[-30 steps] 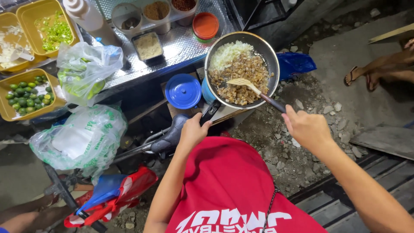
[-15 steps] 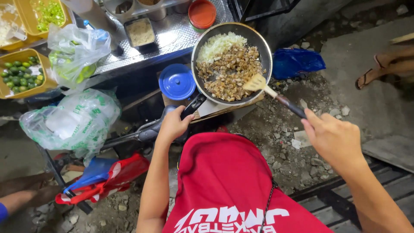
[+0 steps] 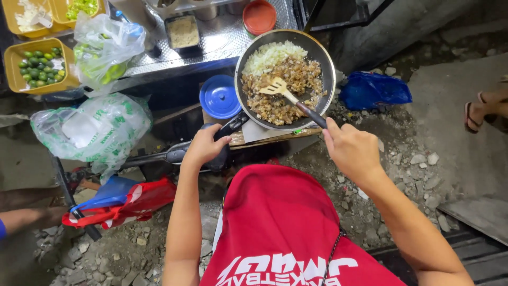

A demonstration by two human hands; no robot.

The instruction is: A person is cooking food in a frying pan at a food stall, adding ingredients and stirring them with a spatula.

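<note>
Right hand closed on spatula slanting up-left into frying pan; left hand gripping pan handle at lower left.

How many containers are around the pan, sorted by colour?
Yellow trays: 3
Blue lidded pot: 1
Red-lidded jar: 1
Metal tin of crumbs: 1
Total: 6
Left hand grips the pan handle; right hand holds the spatula.
</note>
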